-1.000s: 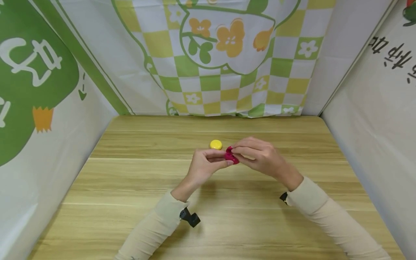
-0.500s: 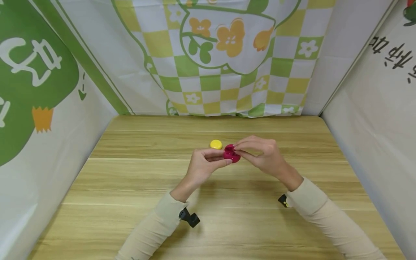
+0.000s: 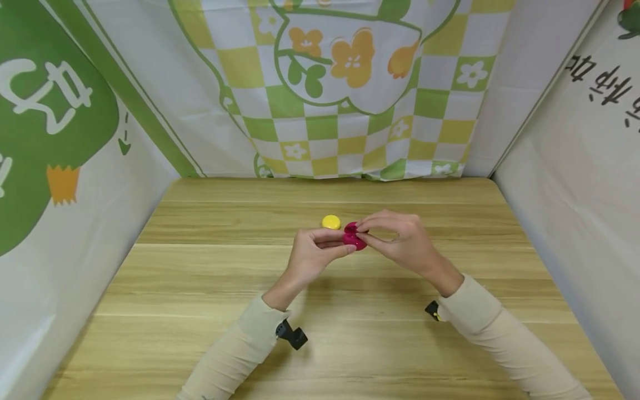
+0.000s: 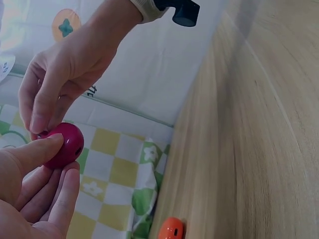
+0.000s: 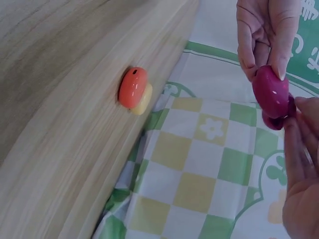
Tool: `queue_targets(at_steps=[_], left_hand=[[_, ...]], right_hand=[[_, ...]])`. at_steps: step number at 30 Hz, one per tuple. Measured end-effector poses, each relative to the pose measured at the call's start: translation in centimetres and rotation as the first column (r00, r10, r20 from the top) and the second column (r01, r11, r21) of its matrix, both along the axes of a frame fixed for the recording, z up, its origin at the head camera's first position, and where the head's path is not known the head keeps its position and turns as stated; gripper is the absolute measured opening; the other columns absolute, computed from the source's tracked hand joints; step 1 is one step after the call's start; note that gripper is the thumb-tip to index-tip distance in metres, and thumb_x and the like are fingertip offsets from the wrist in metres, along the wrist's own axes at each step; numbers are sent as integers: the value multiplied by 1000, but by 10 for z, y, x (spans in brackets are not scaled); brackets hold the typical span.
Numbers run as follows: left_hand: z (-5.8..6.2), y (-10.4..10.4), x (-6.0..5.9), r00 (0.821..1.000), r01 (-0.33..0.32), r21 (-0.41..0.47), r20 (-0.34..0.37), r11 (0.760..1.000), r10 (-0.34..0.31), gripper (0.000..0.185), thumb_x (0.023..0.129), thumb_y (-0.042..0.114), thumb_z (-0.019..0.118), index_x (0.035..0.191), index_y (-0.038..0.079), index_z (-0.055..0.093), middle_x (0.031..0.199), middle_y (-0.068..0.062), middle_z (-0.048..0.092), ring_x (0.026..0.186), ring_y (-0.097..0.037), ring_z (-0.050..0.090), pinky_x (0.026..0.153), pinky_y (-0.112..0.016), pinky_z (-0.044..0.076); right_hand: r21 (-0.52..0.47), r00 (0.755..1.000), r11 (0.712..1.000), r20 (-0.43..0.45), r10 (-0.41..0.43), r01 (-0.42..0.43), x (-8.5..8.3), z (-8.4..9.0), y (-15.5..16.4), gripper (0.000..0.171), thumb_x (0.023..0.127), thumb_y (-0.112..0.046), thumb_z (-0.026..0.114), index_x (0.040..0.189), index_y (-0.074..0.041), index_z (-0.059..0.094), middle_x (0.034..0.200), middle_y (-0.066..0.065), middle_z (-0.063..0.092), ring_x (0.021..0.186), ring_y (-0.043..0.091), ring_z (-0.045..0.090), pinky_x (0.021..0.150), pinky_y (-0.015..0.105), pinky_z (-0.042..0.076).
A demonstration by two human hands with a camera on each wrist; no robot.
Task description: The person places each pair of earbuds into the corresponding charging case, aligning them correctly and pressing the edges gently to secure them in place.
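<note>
My left hand (image 3: 311,258) holds a small glossy magenta earbud case (image 3: 354,242) above the table, thumb in front and fingers behind. The case is rounded, and its lid (image 3: 351,227) is tipped up. A dark port shows on its underside in the left wrist view. From the right, my right hand (image 3: 402,241) pinches at the case's opening with thumb and forefinger. In the right wrist view those fingertips meet at the gap between body and lid; I cannot tell whether they grip the lid or something inside.
Just behind the left fingers, a second small case lies on the wooden table (image 3: 350,344), its yellow top (image 3: 331,222) facing up. Its orange bottom (image 5: 133,87) has a dark port. A checkered cloth (image 3: 345,139) hangs at the table's back edge, with printed sheets at both sides.
The magenta case's inside shows more than a second ago. My right fingers drew back a little, then came in slightly toward the opening. The left hand has stayed in place, still holding the case.
</note>
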State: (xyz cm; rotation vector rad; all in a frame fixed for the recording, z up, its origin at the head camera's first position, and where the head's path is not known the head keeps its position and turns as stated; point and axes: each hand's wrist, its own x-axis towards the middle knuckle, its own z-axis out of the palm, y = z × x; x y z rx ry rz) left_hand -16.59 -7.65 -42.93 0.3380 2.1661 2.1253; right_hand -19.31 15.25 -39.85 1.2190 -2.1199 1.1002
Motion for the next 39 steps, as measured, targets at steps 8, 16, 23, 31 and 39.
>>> queue_targets(at_steps=[8, 16, 23, 31, 39], left_hand=[[-1, 0, -1, 999, -27, -12, -23, 1000, 27, 25, 87, 8, 87, 111, 0, 81, 110, -19, 81, 97, -23, 81, 83, -30, 66], [0, -2, -2, 999, -17, 1, -38, 1000, 17, 25, 88, 8, 87, 111, 1, 82, 110, -17, 81, 97, -21, 81, 84, -30, 66], [1, -2, -1, 999, -26, 7, -28, 1000, 26, 26, 87, 7, 87, 111, 0, 81, 110, -19, 81, 96, -21, 81, 83, -30, 66], [6, -3, 2, 999, -45, 18, -3, 999, 45, 27, 86, 9, 89, 112, 2, 82, 110, -17, 81, 94, -19, 81, 83, -29, 66], [4, -4, 4, 999, -41, 1, -2, 999, 41, 27, 87, 12, 89, 112, 3, 82, 110, -16, 81, 96, -20, 81, 84, -29, 66]], right_hand=[[49, 994, 995, 70, -85, 81, 5, 10, -13, 16, 84, -2, 88, 99, -7, 82, 99, 5, 83, 87, 16, 79, 79, 32, 67], [108, 997, 993, -66, -43, 50, 6, 10, -15, 22, 83, 5, 86, 104, -3, 82, 107, 10, 83, 97, 23, 80, 83, 33, 66], [63, 991, 998, -134, -17, 26, 3, 5, -13, 24, 82, 6, 87, 104, -1, 82, 107, 13, 82, 98, 26, 81, 85, 33, 66], [34, 837, 991, 533, -126, 128, -8, 15, -1, 21, 102, -25, 74, 114, -8, 81, 110, 8, 81, 96, 17, 79, 83, 27, 65], [-51, 477, 998, 878, 22, 46, -14, 13, 2, 35, 106, -27, 66, 126, 1, 74, 123, 17, 77, 105, 22, 79, 105, 51, 59]])
